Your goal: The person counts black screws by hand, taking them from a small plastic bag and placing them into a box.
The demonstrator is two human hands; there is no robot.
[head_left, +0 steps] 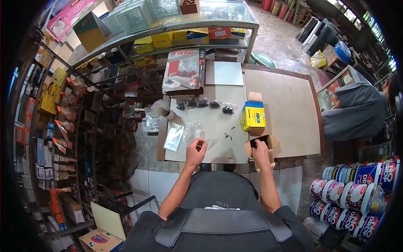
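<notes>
My left hand [195,150] rests near the counter's front edge, fingers pinched around a small clear plastic bag [208,144] with something dark in it. My right hand [260,150] reaches into an open brown cardboard box [272,143] filled with small black screws. Behind that box stands a yellow and blue box [253,116]. A few loose black screws [228,135] lie on the counter [285,105] between my hands. Empty clear bags [183,134] lie left of my left hand.
A row of small filled bags [204,104] lies further back, near a Vinlex box [181,69]. A glass display case [201,21] stands behind. Another person [357,111] is at the right. Paint cans [357,193] are stacked at lower right; shelves fill the left.
</notes>
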